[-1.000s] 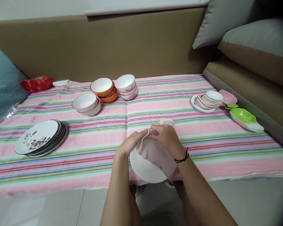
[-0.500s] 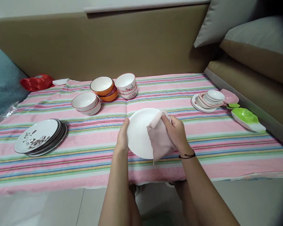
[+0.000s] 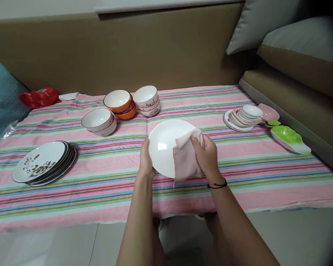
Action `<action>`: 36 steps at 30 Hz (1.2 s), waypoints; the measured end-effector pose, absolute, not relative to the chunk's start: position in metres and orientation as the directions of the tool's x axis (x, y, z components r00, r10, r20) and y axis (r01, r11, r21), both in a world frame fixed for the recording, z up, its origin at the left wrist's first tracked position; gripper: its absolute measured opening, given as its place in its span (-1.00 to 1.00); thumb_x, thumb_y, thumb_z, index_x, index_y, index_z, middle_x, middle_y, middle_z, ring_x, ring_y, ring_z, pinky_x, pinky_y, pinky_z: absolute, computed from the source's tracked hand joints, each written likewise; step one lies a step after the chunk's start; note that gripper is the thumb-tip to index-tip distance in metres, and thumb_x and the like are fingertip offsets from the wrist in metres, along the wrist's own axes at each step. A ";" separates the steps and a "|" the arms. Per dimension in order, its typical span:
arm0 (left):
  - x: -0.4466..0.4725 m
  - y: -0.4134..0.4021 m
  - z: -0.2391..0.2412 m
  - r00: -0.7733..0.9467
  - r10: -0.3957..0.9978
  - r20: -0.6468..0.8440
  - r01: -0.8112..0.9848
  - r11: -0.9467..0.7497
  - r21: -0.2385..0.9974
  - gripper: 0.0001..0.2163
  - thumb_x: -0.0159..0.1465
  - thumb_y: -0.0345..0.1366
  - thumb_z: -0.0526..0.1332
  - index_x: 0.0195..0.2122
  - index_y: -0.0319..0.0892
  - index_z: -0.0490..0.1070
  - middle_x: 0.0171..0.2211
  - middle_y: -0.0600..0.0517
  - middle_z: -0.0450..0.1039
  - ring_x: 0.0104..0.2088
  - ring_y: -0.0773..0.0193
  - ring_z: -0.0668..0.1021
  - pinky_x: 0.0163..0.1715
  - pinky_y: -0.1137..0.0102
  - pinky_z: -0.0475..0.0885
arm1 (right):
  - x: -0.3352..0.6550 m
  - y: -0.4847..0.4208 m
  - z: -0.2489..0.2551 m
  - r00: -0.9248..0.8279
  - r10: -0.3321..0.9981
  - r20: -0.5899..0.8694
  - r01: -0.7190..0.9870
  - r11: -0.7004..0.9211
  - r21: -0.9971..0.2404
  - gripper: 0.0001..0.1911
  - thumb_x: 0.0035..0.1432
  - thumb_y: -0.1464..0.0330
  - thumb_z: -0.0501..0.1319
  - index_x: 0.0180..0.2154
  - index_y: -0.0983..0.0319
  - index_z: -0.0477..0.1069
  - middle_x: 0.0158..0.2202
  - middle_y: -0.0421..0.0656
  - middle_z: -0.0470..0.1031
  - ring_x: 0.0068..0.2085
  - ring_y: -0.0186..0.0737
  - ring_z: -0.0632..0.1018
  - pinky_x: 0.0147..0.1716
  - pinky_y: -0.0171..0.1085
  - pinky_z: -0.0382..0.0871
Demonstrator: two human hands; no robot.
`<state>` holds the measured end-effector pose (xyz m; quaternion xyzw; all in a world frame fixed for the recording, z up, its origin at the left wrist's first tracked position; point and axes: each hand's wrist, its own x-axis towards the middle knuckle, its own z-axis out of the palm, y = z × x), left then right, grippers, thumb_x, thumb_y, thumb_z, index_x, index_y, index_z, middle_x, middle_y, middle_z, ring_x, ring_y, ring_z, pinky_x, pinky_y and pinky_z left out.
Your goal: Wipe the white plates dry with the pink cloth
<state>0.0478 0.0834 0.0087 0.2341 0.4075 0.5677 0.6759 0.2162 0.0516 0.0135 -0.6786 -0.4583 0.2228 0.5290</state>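
Plate [image 3: 161, 146] has moved from the near edge of the sheet [image 3: 266, 166]. Left hand [image 3: 146, 159] clasps its rim; right hand [image 3: 207, 155] pinches cloth [image 3: 185, 160].

I count one left hand [image 3: 147, 159], one right hand [image 3: 208, 153], one white plate [image 3: 161, 153] and one cloth [image 3: 186, 160]. I get three bowl stacks: a two-bowl stack [image 3: 98, 123], a three-bowl orange stack [image 3: 118, 101] and a white stack [image 3: 146, 99]. There's one flowered-plate stack [image 3: 44, 162], one small-dish pile [image 3: 249, 112], one pink dish [image 3: 269, 112] and one green-and-white dish [image 3: 288, 138]; overlapping rims leave me unsure of the other stacks' numbers.
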 end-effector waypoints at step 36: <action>0.066 0.080 0.011 -0.146 0.928 -0.342 -0.697 0.149 0.701 -0.60 0.23 0.00 0.08 -0.11 -0.17 0.48 -0.16 -0.02 0.56 -0.04 0.07 0.53 -0.09 0.32 0.45 | 0.212 0.048 0.005 0.501 0.852 0.153 0.539 -0.169 -0.825 -0.60 0.13 0.07 0.12 -0.55 0.16 0.07 -0.61 -0.27 0.23 -0.52 -0.28 0.26 -0.52 -0.31 0.05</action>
